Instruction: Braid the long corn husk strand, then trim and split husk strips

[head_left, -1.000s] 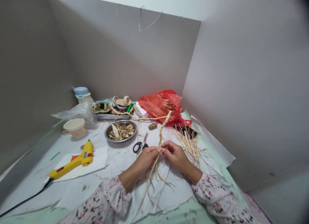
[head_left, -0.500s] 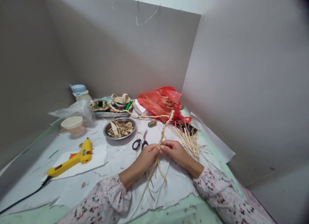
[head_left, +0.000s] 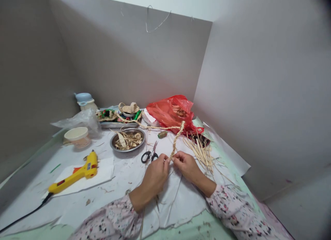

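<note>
Tight above the left hand [head_left: 154, 178] and right hand [head_left: 186, 166], roomier at lower left
Scissors [head_left: 148, 156] and a steel bowl [head_left: 127, 139] blocked the way toward upper centre; straw strips [head_left: 201, 154] crowded the right; a passage ran over white paper [head_left: 113, 195] beside the yellow glue gun [head_left: 80, 173].

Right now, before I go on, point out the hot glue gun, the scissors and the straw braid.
Hot glue gun [head_left: 76, 176], head view, on the yellow body.
Scissors [head_left: 154, 148], head view, on the blades.
Straw braid [head_left: 175, 142], head view, on the plaited stretch just above the hands.
</note>
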The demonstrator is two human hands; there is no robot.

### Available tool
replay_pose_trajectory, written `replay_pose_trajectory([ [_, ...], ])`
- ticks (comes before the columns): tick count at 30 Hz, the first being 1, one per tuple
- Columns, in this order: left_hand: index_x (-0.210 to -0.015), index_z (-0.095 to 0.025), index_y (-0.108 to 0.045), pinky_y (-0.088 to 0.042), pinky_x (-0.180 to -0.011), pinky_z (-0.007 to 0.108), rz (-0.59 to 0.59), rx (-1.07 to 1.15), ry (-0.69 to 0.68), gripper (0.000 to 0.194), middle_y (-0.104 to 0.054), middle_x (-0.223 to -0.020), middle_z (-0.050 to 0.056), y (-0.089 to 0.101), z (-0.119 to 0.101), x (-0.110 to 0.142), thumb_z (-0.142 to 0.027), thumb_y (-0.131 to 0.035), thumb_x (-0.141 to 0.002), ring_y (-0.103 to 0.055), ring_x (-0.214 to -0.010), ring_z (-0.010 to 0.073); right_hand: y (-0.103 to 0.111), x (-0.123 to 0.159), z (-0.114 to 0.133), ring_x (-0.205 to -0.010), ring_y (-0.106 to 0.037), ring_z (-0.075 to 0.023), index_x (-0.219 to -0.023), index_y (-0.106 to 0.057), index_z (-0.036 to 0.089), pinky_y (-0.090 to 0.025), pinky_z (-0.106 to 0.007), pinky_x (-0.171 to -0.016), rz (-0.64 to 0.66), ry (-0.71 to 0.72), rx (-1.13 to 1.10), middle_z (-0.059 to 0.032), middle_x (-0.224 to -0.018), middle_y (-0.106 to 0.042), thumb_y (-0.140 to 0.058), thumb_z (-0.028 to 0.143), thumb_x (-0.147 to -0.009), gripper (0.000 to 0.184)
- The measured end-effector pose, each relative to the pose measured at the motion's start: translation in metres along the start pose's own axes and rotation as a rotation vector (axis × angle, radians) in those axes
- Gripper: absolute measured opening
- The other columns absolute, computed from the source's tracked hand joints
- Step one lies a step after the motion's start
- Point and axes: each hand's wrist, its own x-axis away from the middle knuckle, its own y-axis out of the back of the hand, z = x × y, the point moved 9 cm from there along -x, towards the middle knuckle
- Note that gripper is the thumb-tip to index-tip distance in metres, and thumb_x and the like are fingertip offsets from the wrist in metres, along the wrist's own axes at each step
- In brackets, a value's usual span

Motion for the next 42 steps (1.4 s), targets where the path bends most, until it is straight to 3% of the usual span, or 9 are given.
replay_pose_trajectory([
  [4,-0.069,-0.022,-0.052,-0.019,-0.058,0.027,-0.039,-0.173,-0.05,0.02,-0.048,-0.059,0.0,0.006,-0.012,0.005,-0.03,-0.051,-0.087,-0.041,-0.054,0.0165,0.001,-0.001,-0.003,-0.06,-0.056,-0.0142,-0.073,-0.061,0.018,-0.042,-0.025,-0.059,-0.018,-0.025,0.012,0.0005,-0.064,-0.063,-0.054,0.028,-0.081,0.015],
  [9,-0.072,-0.022,-0.056,-0.02,-0.058,0.028,-0.006,-0.252,-0.127,0.02,-0.054,-0.063,0.004,-0.005,-0.019,0.014,-0.028,-0.048,-0.089,-0.046,-0.055,0.0176,-0.001,-0.001,-0.009,-0.062,-0.058,-0.0153,-0.078,-0.06,0.018,-0.043,-0.027,-0.061,-0.022,-0.052,-0.04,0.0002,-0.068,-0.065,-0.053,0.03,-0.084,0.015],
  [14,-0.091,-0.02,-0.063,-0.03,-0.062,0.031,0.05,-0.349,-0.119,0.019,-0.066,-0.078,0.012,-0.016,-0.021,0.02,-0.029,-0.046,-0.089,-0.059,-0.063,0.023,-0.001,0.001,-0.007,-0.065,-0.059,-0.0166,-0.081,-0.06,0.018,-0.045,-0.028,-0.064,-0.036,-0.068,-0.137,-0.001,-0.07,-0.065,-0.053,0.033,-0.084,0.018],
  [19,-0.104,-0.016,-0.061,-0.041,-0.065,0.034,0.145,-0.658,-0.115,0.029,-0.071,-0.09,0.015,-0.025,-0.025,0.021,-0.024,-0.036,-0.092,-0.067,-0.075,0.0286,-0.003,0.001,-0.006,-0.071,-0.059,-0.0168,-0.08,-0.06,0.017,-0.045,-0.028,-0.068,-0.038,-0.067,-0.209,-0.0016,-0.074,-0.065,-0.054,0.034,-0.083,0.018],
  [27,-0.116,-0.008,-0.056,-0.049,-0.063,0.037,0.213,-0.881,-0.146,0.036,-0.071,-0.088,0.017,-0.039,-0.03,0.02,-0.013,-0.032,-0.091,-0.069,-0.075,0.0287,-0.007,0.002,-0.009,-0.053,-0.046,-0.0118,-0.077,-0.058,0.017,-0.036,-0.025,-0.053,-0.034,-0.147,-0.361,0.0035,-0.061,-0.056,-0.058,0.036,-0.079,0.019],
  [32,-0.101,-0.008,-0.062,-0.049,-0.066,0.037,0.278,-0.897,-0.144,0.033,-0.07,-0.088,0.018,-0.048,-0.028,0.022,-0.004,-0.034,-0.085,-0.069,-0.079,0.029,-0.018,0.004,-0.015,-0.04,-0.03,-0.0073,-0.075,-0.054,0.018,-0.023,-0.022,-0.041,0.013,-0.262,-0.535,0.0086,-0.048,-0.043,-0.057,0.04,-0.078,0.023],
  [36,-0.104,-0.011,-0.061,-0.045,-0.064,0.035,0.275,-0.801,-0.215,0.031,-0.071,-0.088,0.016,-0.051,-0.032,0.027,-0.012,-0.033,-0.09,-0.068,-0.075,0.0273,-0.019,0.003,-0.017,-0.038,-0.028,-0.006,-0.073,-0.049,0.019,-0.02,-0.021,-0.039,0.016,-0.286,-0.586,0.0097,-0.05,-0.041,-0.058,0.04,-0.077,0.023],
  [39,-0.096,-0.015,-0.063,-0.042,-0.063,0.032,0.241,-0.677,-0.23,0.033,-0.071,-0.083,0.012,-0.043,-0.036,0.027,-0.03,-0.034,-0.095,-0.066,-0.072,0.0252,-0.012,0.0,-0.018,-0.039,-0.03,-0.0056,-0.076,-0.048,0.019,-0.021,-0.021,-0.04,0.006,-0.29,-0.645,0.009,-0.055,-0.044,-0.06,0.038,-0.074,0.022],
  [42,-0.081,-0.019,-0.063,-0.039,-0.063,0.03,0.165,-0.508,-0.23,0.04,-0.068,-0.076,0.007,-0.021,-0.045,0.018,-0.038,-0.031,-0.096,-0.063,-0.069,0.0209,-0.005,-0.005,-0.017,-0.039,-0.026,-0.0044,-0.077,-0.049,0.018,-0.017,-0.021,-0.039,0.049,-0.284,-0.678,0.0085,-0.057,-0.046,-0.062,0.034,-0.073,0.021],
])
